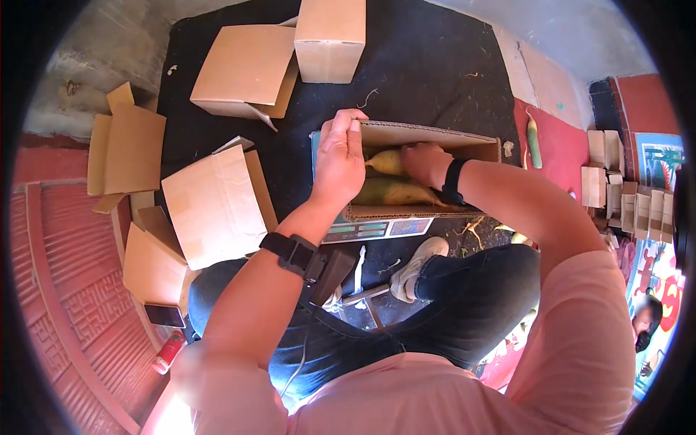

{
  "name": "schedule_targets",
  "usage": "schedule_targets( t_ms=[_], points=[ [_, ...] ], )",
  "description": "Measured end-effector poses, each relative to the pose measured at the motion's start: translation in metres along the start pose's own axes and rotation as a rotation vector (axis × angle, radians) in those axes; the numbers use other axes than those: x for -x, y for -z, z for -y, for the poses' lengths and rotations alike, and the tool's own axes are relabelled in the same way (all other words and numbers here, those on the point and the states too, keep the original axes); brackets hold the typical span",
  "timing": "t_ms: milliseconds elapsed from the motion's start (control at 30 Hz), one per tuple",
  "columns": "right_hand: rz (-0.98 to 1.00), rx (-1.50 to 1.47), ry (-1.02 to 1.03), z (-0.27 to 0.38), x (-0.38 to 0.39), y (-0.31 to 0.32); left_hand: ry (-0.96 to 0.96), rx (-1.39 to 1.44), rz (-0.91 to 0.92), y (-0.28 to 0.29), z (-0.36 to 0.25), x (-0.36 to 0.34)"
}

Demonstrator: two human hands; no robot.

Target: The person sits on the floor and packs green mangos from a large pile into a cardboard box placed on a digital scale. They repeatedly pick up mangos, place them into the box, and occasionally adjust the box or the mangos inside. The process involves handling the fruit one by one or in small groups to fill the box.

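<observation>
An open cardboard box (pixel 428 130) sits on a printed box or device (pixel 373 230) in front of me. My left hand (pixel 341 156) grips its left end, fingers over the top edge. Inside lie a green radish (pixel 388 192) along the near side and a paler, yellowish radish (pixel 384 161) behind it. My right hand (pixel 428 161) is down in the box with curled fingers on the right end of the paler radish; the fingertips are hidden.
Cardboard boxes (pixel 239 65) lie on a black mat (pixel 420 51), more (pixel 123 152) at left. A loose radish (pixel 533 141) lies right, near stacked small boxes (pixel 594 185). A phone (pixel 164 316) and red can (pixel 168 353) are lower left. Another person (pixel 645 322) shows at far right.
</observation>
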State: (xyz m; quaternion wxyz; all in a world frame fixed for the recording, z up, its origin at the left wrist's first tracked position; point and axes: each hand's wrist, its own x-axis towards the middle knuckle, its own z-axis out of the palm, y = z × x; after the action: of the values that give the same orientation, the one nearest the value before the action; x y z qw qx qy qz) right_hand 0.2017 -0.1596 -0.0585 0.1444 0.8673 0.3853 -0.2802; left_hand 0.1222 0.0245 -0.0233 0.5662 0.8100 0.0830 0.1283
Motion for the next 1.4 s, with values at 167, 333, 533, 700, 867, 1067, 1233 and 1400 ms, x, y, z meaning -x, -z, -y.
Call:
schedule_targets(
  t_ms=[167,333,533,700,867,1067,1233,1400],
  points=[
    [0.003,0.240,-0.016,-0.008,-0.006,-0.019,0.039,0.033,0.019,-0.003,0.001,-0.006],
    [0.054,0.069,-0.054,-0.030,-0.001,-0.036,0.026,-0.011,0.047,-0.009,0.001,-0.006],
    [-0.106,-0.454,0.324,-0.054,0.084,0.072,0.041,-0.091,0.042,0.000,0.003,-0.008],
    [-0.892,-0.827,-0.111,-0.154,0.220,0.049,-0.017,-0.089,0.038,-0.008,-0.001,-0.006],
    [-0.776,-0.465,-1.045,-0.200,0.304,-0.175,-0.019,-0.143,0.058,-0.007,0.001,-0.005],
    [-0.341,-1.121,-1.090,-0.088,0.321,-0.358,0.058,-0.196,0.050,-0.008,-0.003,-0.005],
    [-0.271,-1.273,-1.113,-0.075,0.307,-0.397,-0.017,-0.387,0.073,0.008,0.005,-0.005],
    [-0.655,-1.291,-1.222,-0.143,0.258,-0.438,0.074,-0.375,0.069,-0.007,-0.003,-0.006]
  ],
)
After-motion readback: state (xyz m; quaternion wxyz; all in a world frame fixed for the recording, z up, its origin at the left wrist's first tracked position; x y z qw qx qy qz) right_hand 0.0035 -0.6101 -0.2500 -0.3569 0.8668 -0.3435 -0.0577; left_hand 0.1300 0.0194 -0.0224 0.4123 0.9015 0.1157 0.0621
